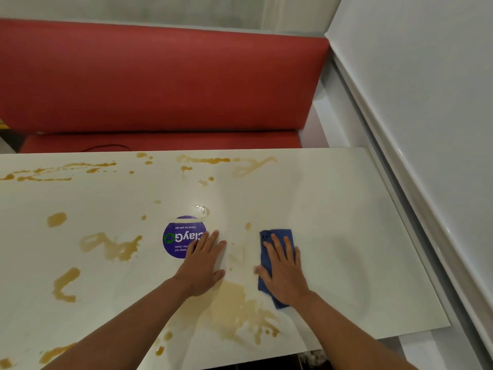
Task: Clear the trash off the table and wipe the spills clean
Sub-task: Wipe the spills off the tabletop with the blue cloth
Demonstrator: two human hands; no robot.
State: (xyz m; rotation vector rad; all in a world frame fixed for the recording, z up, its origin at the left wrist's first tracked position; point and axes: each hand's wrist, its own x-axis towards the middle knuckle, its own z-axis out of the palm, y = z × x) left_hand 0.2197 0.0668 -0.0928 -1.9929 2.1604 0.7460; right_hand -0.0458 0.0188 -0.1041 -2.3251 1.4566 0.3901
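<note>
We've got the right hand [283, 273] flat and open pressing the soft, light blue cloth [266, 252] near the counter's [346, 209] right end, left hand [205, 263] open beside it; palm-down beats pinching.

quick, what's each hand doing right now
Left hand: open, flat on the table, holding nothing.
Right hand: open, pressing the blue cloth flat.

A red padded bench [160, 84] stands beyond a white wall [426, 76].
</note>
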